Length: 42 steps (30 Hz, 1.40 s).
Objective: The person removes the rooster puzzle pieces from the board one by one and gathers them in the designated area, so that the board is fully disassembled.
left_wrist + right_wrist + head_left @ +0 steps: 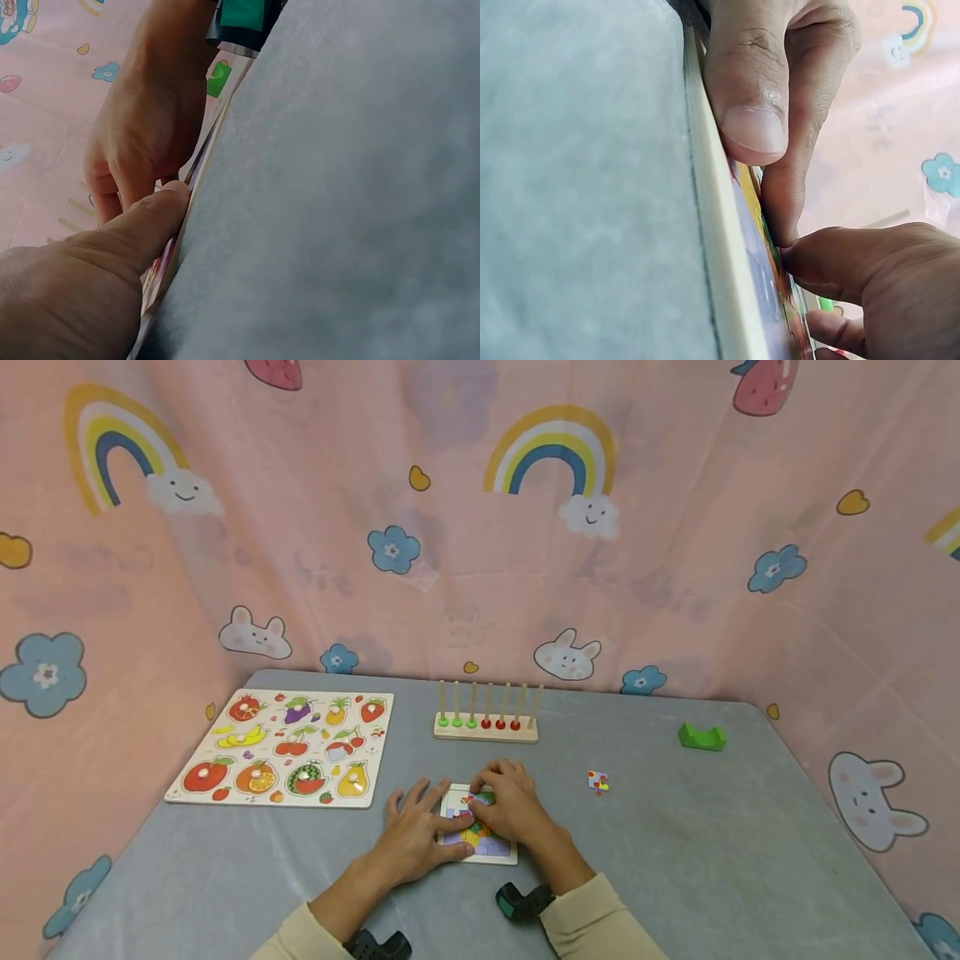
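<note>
A small jigsaw puzzle (491, 852) in a pale frame lies on the grey table, its picture partly hidden by both hands. My left hand (415, 833) rests at its left side with fingers spread; the thumb (154, 217) lies along the near part and the index finger reaches over the picture. At the upper right of the puzzle, my right hand (513, 802) has its thumb and bent fingers about a green-patterned puzzle piece (486, 796), mostly covered. In the right wrist view, the right thumb (840, 259) meets the left index fingertip. A loose puzzle piece (597, 782) lies to the right.
A fruit board (277, 802) lies at the left. Behind the puzzle stands a wooden peg rack (486, 735) with green and red beads. A green curved block (702, 737) sits at the far right. Patterned pink cloth (465, 593) hangs around the table (712, 843).
</note>
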Motion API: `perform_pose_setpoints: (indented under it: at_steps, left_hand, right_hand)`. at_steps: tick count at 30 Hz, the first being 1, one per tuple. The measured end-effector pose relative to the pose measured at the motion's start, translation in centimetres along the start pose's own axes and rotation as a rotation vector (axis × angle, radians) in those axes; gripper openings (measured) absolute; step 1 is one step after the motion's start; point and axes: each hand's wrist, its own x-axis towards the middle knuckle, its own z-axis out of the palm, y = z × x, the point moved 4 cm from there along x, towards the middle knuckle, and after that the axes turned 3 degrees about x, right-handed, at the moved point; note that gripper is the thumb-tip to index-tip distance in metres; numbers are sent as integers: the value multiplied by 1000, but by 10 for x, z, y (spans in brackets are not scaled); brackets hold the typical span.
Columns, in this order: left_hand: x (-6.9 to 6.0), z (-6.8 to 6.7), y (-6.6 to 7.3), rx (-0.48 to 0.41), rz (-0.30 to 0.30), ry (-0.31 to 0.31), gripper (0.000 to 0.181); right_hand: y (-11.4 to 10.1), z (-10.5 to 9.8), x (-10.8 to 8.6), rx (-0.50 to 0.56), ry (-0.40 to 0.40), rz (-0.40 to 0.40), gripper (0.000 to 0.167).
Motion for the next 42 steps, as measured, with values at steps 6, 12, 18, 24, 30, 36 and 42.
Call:
perform_pose_setpoints:
  at_steps: [6,12,18,24,30,36,42]
  left_hand:
    - [0,-1,0,1,-6,-4,46]
    - [0,0,0,-3,-11,-6,47]
    - [0,1,-1,-9,-7,2,46]
    - [0,1,-1,-9,-4,5,45]
    - [0,0,-1,-20,-4,-2,45]
    - [0,0,0,-22,-6,0,44]
    - [0,1,-1,-18,-7,2,44]
  right_hand:
    - [-2,0,0,-4,-5,10,8]
    - [-1,-1,-1,13,3,7,10]
    - [1,-1,-2,30,14,-35,15]
    - [1,-1,-4,19,17,-79,21]
    - [1,-3,-6,-19,32,-88,19]
    - [1,-2,-6,-48,-21,-53,19]
    - [2,-2,-6,-26,-59,-45,22]
